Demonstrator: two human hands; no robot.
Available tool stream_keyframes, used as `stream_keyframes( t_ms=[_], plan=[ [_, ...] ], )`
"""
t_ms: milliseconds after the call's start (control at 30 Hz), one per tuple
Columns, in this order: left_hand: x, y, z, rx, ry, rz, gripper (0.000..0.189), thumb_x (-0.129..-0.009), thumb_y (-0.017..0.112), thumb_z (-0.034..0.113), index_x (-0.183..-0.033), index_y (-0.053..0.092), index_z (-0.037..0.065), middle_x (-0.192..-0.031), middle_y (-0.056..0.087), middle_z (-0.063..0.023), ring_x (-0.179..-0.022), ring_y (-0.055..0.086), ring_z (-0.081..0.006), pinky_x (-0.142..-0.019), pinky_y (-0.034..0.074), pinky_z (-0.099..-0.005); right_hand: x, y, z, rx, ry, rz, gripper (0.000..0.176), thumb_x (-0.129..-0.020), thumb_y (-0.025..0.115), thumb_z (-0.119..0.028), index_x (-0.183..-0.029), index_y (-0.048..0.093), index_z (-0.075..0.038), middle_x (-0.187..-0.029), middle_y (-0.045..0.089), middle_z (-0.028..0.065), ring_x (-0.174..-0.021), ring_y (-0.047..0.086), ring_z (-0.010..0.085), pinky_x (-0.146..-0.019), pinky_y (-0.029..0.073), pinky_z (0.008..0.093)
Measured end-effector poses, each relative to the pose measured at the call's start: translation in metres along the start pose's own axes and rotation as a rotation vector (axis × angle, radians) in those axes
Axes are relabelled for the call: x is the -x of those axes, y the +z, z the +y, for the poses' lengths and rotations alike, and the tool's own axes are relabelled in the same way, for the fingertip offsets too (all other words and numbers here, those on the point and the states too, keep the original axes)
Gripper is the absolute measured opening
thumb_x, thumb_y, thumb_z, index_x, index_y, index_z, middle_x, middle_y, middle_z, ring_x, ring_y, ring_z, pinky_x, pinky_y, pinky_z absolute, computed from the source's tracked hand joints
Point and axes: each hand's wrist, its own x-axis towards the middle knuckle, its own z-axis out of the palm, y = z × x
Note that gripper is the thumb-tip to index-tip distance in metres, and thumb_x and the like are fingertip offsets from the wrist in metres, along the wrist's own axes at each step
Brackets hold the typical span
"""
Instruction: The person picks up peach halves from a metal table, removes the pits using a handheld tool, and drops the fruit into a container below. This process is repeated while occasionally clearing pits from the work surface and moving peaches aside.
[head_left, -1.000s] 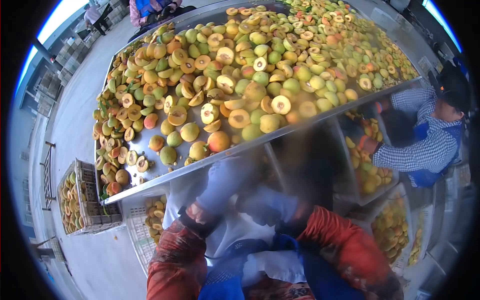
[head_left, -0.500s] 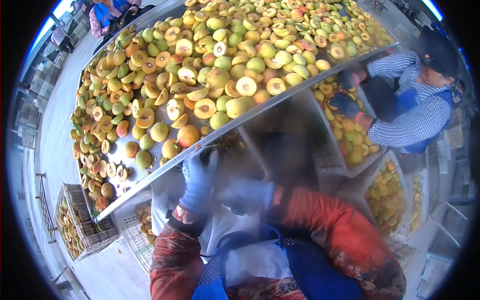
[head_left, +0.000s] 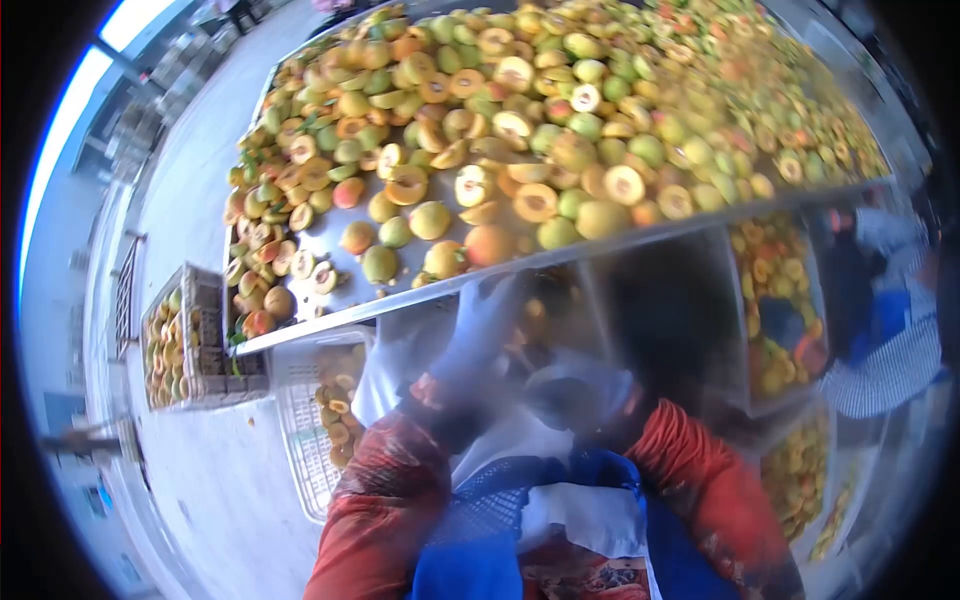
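Note:
My left hand (head_left: 485, 325), in a pale blue-white glove, is raised just below the metal rim (head_left: 410, 298) of the sorting table. Its fingers point up toward the rim but are smeared by motion. Lower and to the right, my right hand (head_left: 575, 390) is in front of my apron, also gloved and blurred. Whether either hand holds something does not show. Beyond the rim lie many yellow-green peaches, some whole, like this peach (head_left: 380, 264), others cut open with the stone showing, like this halved peach (head_left: 535, 202).
Below the table's left end stands a white crate (head_left: 305, 440) with cut peaches. Farther left on the floor is a grey crate (head_left: 225, 385) of peaches. On the right, a co-worker in a checked sleeve (head_left: 885, 370) reaches into a crate of fruit (head_left: 765, 290).
The view has swung left, so the table and co-worker appear farther right. My right hand has shifted slightly relative to my left hand. The co-worker's hands have moved within their crate.

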Motion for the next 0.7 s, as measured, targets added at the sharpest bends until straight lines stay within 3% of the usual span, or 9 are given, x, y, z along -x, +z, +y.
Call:
stream_keyframes(
  t_ms=[67, 100, 200, 267, 300, 367, 433, 533, 700],
  plan=[
    [-0.006, -0.013, -0.013, -0.359, 0.547, 0.171, 0.028, -0.085, 0.050, 0.017, -0.105, 0.057, -0.002, -0.095, 0.062, -0.0127, -0.089, 0.059, -0.0225, -0.080, 0.046, -0.0308, -0.006, 0.003, -0.009, -0.126, -0.040, -0.184, 0.022, -0.082, 0.052, -0.007, -0.104, 0.053, -0.003, -0.087, 0.055, 0.0040, -0.066, 0.053, 0.0088, -0.055, 0.043, 0.0223],
    [-0.006, -0.021, -0.017, -0.184, 0.418, 0.231, 0.028, -0.086, 0.048, 0.020, -0.103, 0.057, 0.000, -0.094, 0.062, -0.0116, -0.088, 0.059, -0.0215, -0.078, 0.046, -0.0300, -0.013, 0.008, -0.012, 0.428, -0.317, -0.084, 0.021, -0.079, 0.052, -0.004, -0.100, 0.054, -0.001, -0.086, 0.056, 0.0044, -0.067, 0.054, 0.0102, -0.057, 0.044, 0.0226],
    [0.019, -0.060, -0.001, 0.151, 0.111, 0.480, 0.026, -0.088, 0.043, 0.023, -0.098, 0.059, 0.005, -0.091, 0.062, -0.0097, -0.082, 0.059, -0.0184, -0.072, 0.047, -0.0277, 0.004, 0.030, -0.042, -0.074, -0.230, -0.174, 0.021, -0.073, 0.064, -0.009, -0.091, 0.057, -0.001, -0.066, 0.053, 0.0013, -0.051, 0.049, 0.0085, -0.046, 0.040, 0.0200],
    [0.057, -0.118, 0.001, -1.014, 0.531, 0.529, 0.024, -0.086, 0.050, 0.019, -0.102, 0.060, 0.004, -0.088, 0.064, -0.0078, -0.079, 0.060, -0.0173, -0.071, 0.049, -0.0316, 0.008, 0.007, -0.051, -0.005, -0.225, -0.179, 0.022, -0.072, 0.066, -0.011, -0.089, 0.058, -0.001, -0.069, 0.055, 0.0008, -0.055, 0.051, 0.0075, -0.048, 0.041, 0.0194],
    [0.072, -0.146, -0.009, -0.196, -0.052, 0.549, 0.030, -0.082, 0.058, 0.022, -0.106, 0.060, 0.004, -0.088, 0.064, -0.0080, -0.078, 0.061, -0.0220, -0.073, 0.049, -0.0326, 0.003, -0.011, -0.049, 0.152, -0.199, -0.073, 0.025, -0.073, 0.066, -0.017, -0.091, 0.058, -0.002, -0.071, 0.058, 0.0026, -0.057, 0.055, 0.0111, -0.049, 0.043, 0.0223],
    [0.091, -0.186, -0.027, -1.280, -0.096, 0.613, 0.042, -0.076, 0.065, 0.030, -0.107, 0.060, 0.003, -0.107, 0.061, -0.0140, -0.095, 0.059, -0.0246, -0.084, 0.044, -0.0316, -0.011, -0.037, -0.035, 0.298, -0.171, 0.038, 0.029, -0.073, 0.067, -0.023, -0.093, 0.058, -0.003, -0.072, 0.061, 0.0044, -0.060, 0.059, 0.0148, -0.051, 0.045, 0.0253],
    [0.075, -0.203, -0.034, -1.068, -0.073, 0.657, 0.050, -0.073, 0.065, 0.037, -0.112, 0.057, 0.007, -0.103, 0.060, -0.0156, -0.090, 0.058, -0.0310, -0.078, 0.045, -0.0373, -0.023, -0.050, -0.017, 1.593, -0.214, 0.756, 0.033, -0.076, 0.063, -0.033, -0.096, 0.056, -0.007, -0.077, 0.064, 0.0098, -0.068, 0.063, 0.0260, -0.056, 0.048, 0.0348],
    [0.001, -0.186, -0.031, -0.750, -0.039, 0.574, 0.053, -0.074, 0.065, 0.037, -0.115, 0.053, 0.006, -0.104, 0.058, -0.0185, -0.096, 0.056, -0.0334, -0.079, 0.044, -0.0393, -0.022, -0.043, -0.014, 1.417, -0.278, 0.731, 0.034, -0.074, 0.064, -0.030, -0.099, 0.056, -0.008, -0.080, 0.060, 0.0182, -0.073, 0.059, 0.0366, -0.061, 0.049, 0.0406],
    [-0.075, -0.178, -0.069, -1.169, -0.045, 0.306, 0.071, -0.064, 0.074, 0.038, -0.120, 0.048, 0.003, -0.112, 0.054, -0.0230, -0.104, 0.052, -0.0366, -0.088, 0.043, -0.0400, 0.004, -0.014, -0.022, 1.376, -0.405, 0.841, 0.029, -0.075, 0.065, -0.033, -0.091, 0.056, -0.010, -0.073, 0.063, 0.0137, -0.070, 0.062, 0.0314, -0.062, 0.048, 0.0405]
  ],
)
